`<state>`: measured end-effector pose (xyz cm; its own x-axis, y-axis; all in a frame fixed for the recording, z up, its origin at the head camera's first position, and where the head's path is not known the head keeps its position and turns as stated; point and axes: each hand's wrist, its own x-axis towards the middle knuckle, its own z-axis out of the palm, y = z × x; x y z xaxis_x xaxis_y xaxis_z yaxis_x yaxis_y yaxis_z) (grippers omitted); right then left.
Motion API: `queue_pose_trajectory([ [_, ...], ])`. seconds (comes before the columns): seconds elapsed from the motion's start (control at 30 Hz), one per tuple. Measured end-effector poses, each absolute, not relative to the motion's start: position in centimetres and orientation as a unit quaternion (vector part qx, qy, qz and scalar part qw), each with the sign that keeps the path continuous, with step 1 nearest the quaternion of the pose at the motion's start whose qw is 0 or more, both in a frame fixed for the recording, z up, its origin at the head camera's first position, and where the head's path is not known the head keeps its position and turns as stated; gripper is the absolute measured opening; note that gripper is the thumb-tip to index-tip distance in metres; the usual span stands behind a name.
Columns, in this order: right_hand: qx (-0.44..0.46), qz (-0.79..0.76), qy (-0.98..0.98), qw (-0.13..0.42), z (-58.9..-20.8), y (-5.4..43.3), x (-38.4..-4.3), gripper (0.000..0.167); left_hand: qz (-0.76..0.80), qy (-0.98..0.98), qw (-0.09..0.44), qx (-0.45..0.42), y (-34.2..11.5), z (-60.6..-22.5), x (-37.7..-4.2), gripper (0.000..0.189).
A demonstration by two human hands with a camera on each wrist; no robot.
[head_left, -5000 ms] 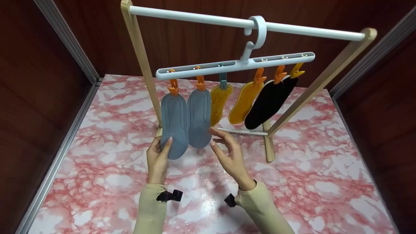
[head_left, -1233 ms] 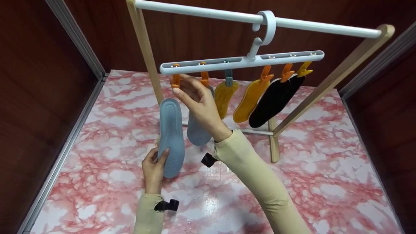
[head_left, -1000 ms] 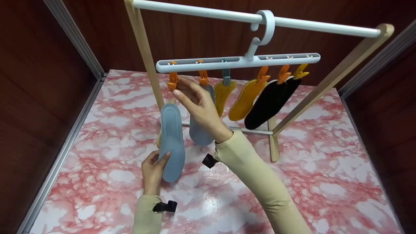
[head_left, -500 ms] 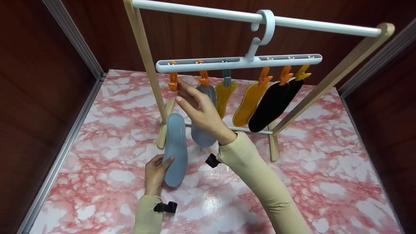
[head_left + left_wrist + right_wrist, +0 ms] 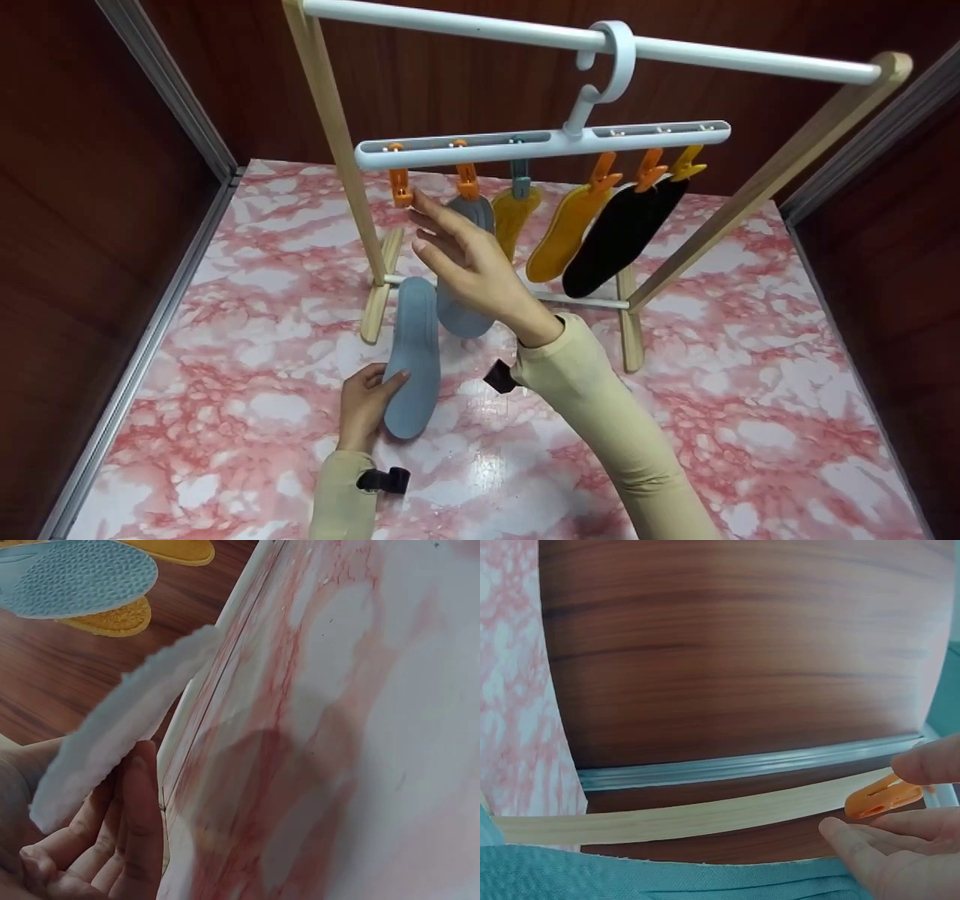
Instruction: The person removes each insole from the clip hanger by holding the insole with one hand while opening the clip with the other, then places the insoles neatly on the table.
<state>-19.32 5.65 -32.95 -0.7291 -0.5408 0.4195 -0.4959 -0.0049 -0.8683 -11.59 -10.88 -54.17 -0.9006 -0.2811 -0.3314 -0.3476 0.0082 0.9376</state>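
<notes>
My left hand [image 5: 364, 409] pinches a loose grey-blue insole [image 5: 416, 352] by its side edge, low in front of the rack. The left wrist view shows this insole [image 5: 120, 727] edge-on between thumb and fingers. My right hand [image 5: 484, 274] is raised with its fingers extended, fingertips right by the leftmost orange clip [image 5: 400, 187], which has nothing in it. Thumb and fingers lie on either side of that clip [image 5: 881, 797] in the right wrist view. A second grey-blue insole [image 5: 466, 319] hangs from the neighbouring orange clip [image 5: 467, 181], partly hidden behind my right hand.
A white clip hanger [image 5: 450, 156] hangs from the white rod [image 5: 480, 28] of a wooden rack [image 5: 334, 135]. Two yellow insoles [image 5: 566, 236] and two black ones [image 5: 615, 240] hang further right. Below lies a red-and-white marbled surface [image 5: 750, 435], with dark wooden panels around.
The left insole, hanging clipped five seconds ago, has come free of its clip and moved down in my left hand. My right hand rose to that clip, then loosened and drew slightly down.
</notes>
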Motion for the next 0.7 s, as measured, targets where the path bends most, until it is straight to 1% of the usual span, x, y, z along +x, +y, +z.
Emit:
queue_pose_trajectory([
  [0.2, -0.362, -0.596, 0.717, 0.02, -33.12, 5.82, -19.24, 0.051, 0.658, 0.725, 0.05, -0.199, -11.05, -54.45, -11.46, 0.026],
  [0.47, -0.363, -0.604, 0.71, 0.003, -33.06, 6.19, -18.97, 0.046, 0.629, 0.751, 0.071, -0.187, -10.98, -54.61, -11.38, 0.027],
  [0.57, -0.364, -0.605, 0.708, -0.008, -33.08, 6.33, -18.86, 0.043, 0.574, 0.797, 0.047, -0.182, -10.85, -54.66, -11.28, 0.027],
  [0.7, -0.36, -0.614, 0.702, -0.021, -33.17, 6.52, -18.77, 0.04, 0.488, 0.857, -0.013, -0.164, -10.54, -54.76, -11.1, 0.026],
])
